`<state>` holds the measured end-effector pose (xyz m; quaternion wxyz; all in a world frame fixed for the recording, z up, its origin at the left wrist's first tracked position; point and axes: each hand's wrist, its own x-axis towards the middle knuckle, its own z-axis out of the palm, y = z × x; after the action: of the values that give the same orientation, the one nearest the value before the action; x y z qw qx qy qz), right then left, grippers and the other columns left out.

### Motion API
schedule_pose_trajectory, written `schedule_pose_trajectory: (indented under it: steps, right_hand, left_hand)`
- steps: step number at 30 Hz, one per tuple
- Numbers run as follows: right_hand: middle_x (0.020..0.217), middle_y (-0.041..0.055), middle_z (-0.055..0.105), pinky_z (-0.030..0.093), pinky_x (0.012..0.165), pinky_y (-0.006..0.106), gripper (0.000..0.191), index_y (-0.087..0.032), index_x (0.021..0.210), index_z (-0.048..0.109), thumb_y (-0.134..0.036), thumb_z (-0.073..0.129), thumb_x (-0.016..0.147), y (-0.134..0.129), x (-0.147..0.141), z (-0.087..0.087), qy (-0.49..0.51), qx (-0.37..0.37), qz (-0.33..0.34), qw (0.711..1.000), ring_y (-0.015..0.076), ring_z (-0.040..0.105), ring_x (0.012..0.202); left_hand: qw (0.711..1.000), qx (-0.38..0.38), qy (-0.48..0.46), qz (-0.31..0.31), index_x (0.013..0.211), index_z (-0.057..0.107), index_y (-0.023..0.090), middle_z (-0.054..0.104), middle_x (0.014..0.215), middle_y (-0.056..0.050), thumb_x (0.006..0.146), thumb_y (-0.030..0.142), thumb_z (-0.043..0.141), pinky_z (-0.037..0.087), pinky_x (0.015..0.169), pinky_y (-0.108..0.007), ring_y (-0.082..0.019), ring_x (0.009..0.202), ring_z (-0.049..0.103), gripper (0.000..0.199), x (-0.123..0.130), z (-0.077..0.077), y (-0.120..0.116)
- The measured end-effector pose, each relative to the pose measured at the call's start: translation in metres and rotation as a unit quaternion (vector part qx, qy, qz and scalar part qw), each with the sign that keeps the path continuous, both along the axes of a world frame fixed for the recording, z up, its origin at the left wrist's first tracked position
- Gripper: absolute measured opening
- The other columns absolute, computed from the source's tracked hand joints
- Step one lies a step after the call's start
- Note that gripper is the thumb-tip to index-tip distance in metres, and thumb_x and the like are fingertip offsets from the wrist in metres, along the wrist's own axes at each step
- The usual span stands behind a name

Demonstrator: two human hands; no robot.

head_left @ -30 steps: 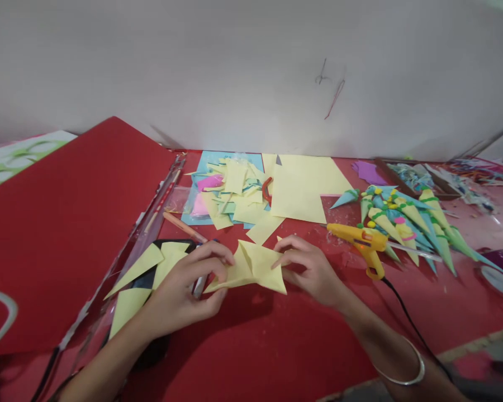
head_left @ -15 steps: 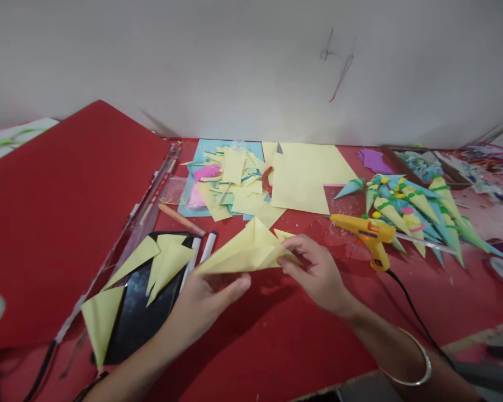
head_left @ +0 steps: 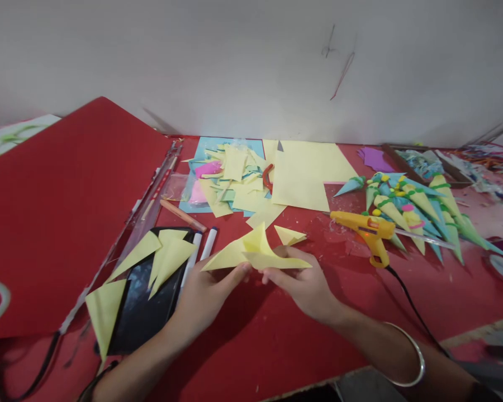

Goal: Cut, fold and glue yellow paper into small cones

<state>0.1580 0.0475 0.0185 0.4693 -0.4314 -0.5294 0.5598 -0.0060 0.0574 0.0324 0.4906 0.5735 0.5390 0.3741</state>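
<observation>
A sheet of pale yellow paper (head_left: 230, 252), partly curled with two wing-like corners, is held above the red tabletop between both hands. My left hand (head_left: 212, 293) pinches its lower left side, thumb in front and the other fingers hidden behind. Close to the middle of the lower edge, my right hand (head_left: 304, 282) grips the sheet between thumb and fingers. Just behind the right hand lies a small folded yellow paper piece (head_left: 290, 235). Left of my left hand, several flat yellow paper cones (head_left: 167, 259) rest on a black phone or tablet (head_left: 138, 312).
A yellow hot glue gun (head_left: 369, 231) with its cord lies at right, before a pile of decorated paper cones (head_left: 414, 206). Paper scraps (head_left: 235, 167) and a large yellow sheet (head_left: 305, 173) lie behind. A red board (head_left: 67, 212) takes up the left. Two markers (head_left: 208, 244) lie nearby.
My right hand has moved left and down along the yellow paper, close to my left thumb. The paper's right side now curls over toward me, and the small folded piece shows behind it.
</observation>
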Motion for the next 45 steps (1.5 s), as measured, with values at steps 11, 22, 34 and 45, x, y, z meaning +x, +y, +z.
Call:
schedule_pose_trajectory:
  steps: [11,22,34,45]
  right_hand:
    - [0.065,-0.0018,0.059,0.049,0.056,0.022,0.009,-0.018,0.069,0.061,-0.026,0.062,0.073,0.0032,0.0014,-0.0004,-0.004,0.021,0.021,1.0,0.0105,0.057,0.059]
    - [0.066,-0.0006,0.062,0.049,0.059,0.023,0.01,-0.017,0.068,0.062,-0.026,0.063,0.072,0.0023,-0.0025,-0.0009,-0.029,0.014,0.013,0.999,0.0112,0.058,0.061]
    - [0.064,0.0007,0.064,0.047,0.063,0.026,0.017,-0.017,0.072,0.062,-0.033,0.059,0.078,0.0033,0.0009,-0.0065,-0.042,0.008,0.035,0.998,0.0135,0.06,0.062]
    - [0.06,-0.0002,0.058,0.043,0.055,0.024,0.015,-0.018,0.075,0.059,-0.03,0.054,0.082,0.0005,-0.0004,-0.0081,-0.162,0.086,0.031,0.983,0.0125,0.055,0.055]
  left_hand:
    - [0.997,0.046,0.047,-0.028,0.064,0.061,0.017,0.063,0.061,-0.001,0.073,0.031,0.057,0.046,0.059,-0.025,-0.015,0.06,0.056,0.017,0.0024,-0.0042,-0.0023]
    - [0.997,0.061,0.031,-0.036,0.061,0.052,0.018,0.055,0.058,0.002,0.073,0.03,0.053,0.044,0.057,-0.023,-0.014,0.059,0.054,0.017,0.0032,-0.0091,-0.0048]
    - [0.993,0.094,0.066,-0.03,0.063,0.057,0.017,0.059,0.061,-0.001,0.077,0.035,0.051,0.044,0.058,-0.026,-0.015,0.059,0.054,0.024,0.0042,-0.0112,-0.0067]
    - [0.976,0.171,0.121,-0.063,0.07,0.063,0.018,0.066,0.069,0.0,0.08,0.028,0.05,0.045,0.061,-0.023,-0.014,0.064,0.058,0.019,0.0029,-0.0064,-0.0069]
